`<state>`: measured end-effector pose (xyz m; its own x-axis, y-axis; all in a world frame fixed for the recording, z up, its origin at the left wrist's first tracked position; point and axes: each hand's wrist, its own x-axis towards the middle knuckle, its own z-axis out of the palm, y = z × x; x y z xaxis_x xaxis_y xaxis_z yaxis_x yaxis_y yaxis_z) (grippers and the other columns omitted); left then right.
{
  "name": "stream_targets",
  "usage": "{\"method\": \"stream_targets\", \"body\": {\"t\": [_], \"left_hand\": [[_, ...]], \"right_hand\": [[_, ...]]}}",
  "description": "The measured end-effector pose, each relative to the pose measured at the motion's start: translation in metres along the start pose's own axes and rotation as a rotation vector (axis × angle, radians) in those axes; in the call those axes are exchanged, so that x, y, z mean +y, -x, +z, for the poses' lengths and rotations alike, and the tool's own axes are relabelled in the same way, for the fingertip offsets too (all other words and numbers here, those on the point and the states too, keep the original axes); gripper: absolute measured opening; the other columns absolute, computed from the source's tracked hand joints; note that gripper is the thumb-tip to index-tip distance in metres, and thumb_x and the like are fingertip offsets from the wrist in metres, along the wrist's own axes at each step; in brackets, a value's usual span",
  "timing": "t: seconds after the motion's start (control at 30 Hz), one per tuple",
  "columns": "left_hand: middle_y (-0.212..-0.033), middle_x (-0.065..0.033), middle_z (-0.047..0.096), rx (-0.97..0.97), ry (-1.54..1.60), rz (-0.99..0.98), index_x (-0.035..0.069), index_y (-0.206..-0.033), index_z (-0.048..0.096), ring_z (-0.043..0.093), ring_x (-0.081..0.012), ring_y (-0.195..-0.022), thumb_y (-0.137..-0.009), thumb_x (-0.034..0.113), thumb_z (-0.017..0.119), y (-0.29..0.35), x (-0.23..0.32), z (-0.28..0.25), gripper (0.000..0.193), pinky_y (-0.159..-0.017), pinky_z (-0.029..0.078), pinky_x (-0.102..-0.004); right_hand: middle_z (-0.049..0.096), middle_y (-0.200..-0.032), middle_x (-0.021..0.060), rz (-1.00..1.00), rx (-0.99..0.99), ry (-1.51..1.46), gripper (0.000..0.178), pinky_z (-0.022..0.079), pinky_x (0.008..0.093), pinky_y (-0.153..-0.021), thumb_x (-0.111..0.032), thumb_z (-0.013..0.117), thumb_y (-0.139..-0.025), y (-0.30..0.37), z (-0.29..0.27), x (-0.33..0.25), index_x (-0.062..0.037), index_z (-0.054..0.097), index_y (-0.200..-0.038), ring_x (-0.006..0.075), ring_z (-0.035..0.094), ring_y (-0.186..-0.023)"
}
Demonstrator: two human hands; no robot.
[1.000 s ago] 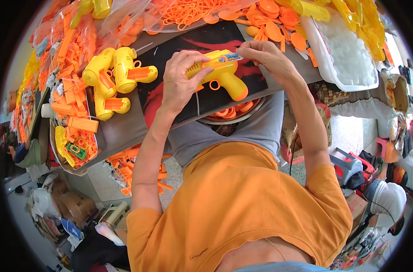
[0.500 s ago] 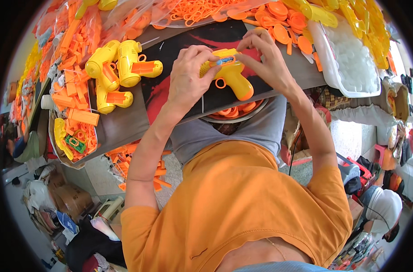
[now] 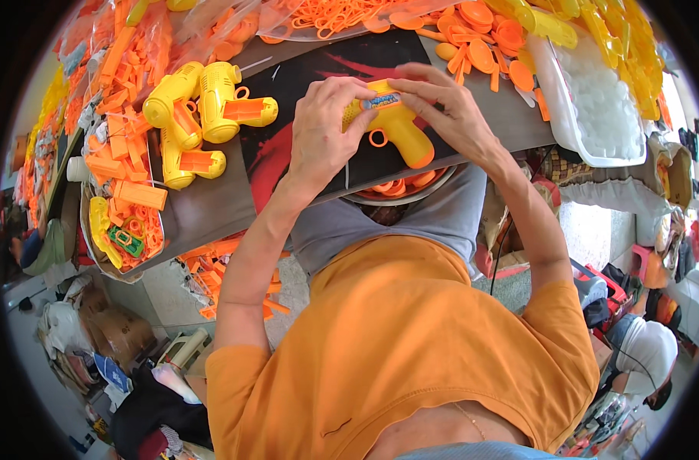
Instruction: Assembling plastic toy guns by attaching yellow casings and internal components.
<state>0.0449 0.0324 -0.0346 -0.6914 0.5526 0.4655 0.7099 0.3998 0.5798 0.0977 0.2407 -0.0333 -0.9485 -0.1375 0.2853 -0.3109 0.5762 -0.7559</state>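
The toy gun (image 3: 408,132) was bright yellow and glossy, its rounded body lying crosswise between the two hands and its thick grip slanting down to the right, toward the person. The grip's butt was orange, and a small orange trigger ring (image 3: 378,138) stood out under the body, left of the grip. A blue, lettered label (image 3: 382,100) sat along the side facing up. The body's left part showed a textured surface before it disappeared under the left hand (image 3: 321,130), whose fingers were closed around that end, thumb on the near side beside the label. The right hand (image 3: 458,111) reached over the other end, fingers narrow and thumb tip at the label's right edge; whether they gripped or merely touched, I could not tell.

The toy was over a black, red-streaked mat (image 3: 290,92) near the front edge of the grey bench (image 3: 204,211). Left of the mat lay three yellow toy bodies (image 3: 213,96) with orange inserts in their grips.
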Motion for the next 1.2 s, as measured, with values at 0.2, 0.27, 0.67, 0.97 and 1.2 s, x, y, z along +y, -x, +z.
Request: {"method": "stream_targets", "body": {"t": [0.2,0.27,0.67,0.97,1.2], "left_hand": [[-0.103,-0.0044,0.063,0.114,-0.109,0.236,0.009,-0.093,0.068,0.059,-0.0242,-0.097,-0.075,0.006,0.073,0.007,-0.012,0.007,0.020,-0.081,0.047,-0.0347],[-0.101,0.0006,0.061,0.142,-0.140,0.273,0.015,-0.092,0.068,0.058,-0.0215,-0.095,-0.074,0.012,0.075,0.005,-0.015,0.010,0.019,-0.077,0.045,-0.0348],[-0.101,-0.0001,0.062,0.171,-0.136,0.320,0.014,-0.091,0.067,0.059,-0.0224,-0.094,-0.073,0.011,0.073,0.009,-0.019,0.012,0.019,-0.076,0.045,-0.0351],[-0.115,-0.0122,0.057,0.019,-0.090,0.312,0.009,-0.108,0.070,0.057,-0.0264,-0.106,-0.086,0.003,0.066,0.023,-0.005,-0.013,0.024,-0.091,0.045,-0.0360],[-0.122,-0.0122,0.053,0.307,-0.052,-0.093,-0.003,-0.110,0.065,0.057,-0.0209,-0.110,-0.093,0.000,0.056,0.042,-0.045,-0.070,0.019,-0.094,0.050,-0.0303]], "right_hand": [[0.057,-0.122,0.0064,0.128,-0.022,-0.127,0.029,0.050,0.0252,-0.080,-0.020,0.054,-0.097,-0.001,-0.003,0.001,-0.0057,0.063,-0.121,0.0125,0.058,-0.099],[0.058,-0.119,0.0053,0.245,-0.041,-0.312,0.032,0.048,0.0241,-0.081,-0.022,0.056,-0.097,-0.005,-0.007,0.000,-0.0051,0.062,-0.122,0.0108,0.057,-0.098],[0.064,-0.098,0.0088,0.303,-0.328,-0.077,0.047,0.046,0.0264,-0.080,-0.031,0.064,-0.091,-0.035,-0.010,0.014,0.0016,0.057,-0.123,0.0130,0.057,-0.091],[0.066,-0.103,0.0144,0.155,0.031,0.005,0.072,0.053,0.0289,-0.073,-0.051,0.077,-0.071,0.060,-0.046,0.005,-0.0008,0.059,-0.120,0.0208,0.063,-0.098],[0.064,-0.103,0.0090,1.062,0.574,-0.025,0.053,0.049,0.0308,-0.085,-0.016,0.076,-0.078,0.312,-0.143,-0.008,-0.0056,0.048,-0.121,0.0178,0.062,-0.099]]}}
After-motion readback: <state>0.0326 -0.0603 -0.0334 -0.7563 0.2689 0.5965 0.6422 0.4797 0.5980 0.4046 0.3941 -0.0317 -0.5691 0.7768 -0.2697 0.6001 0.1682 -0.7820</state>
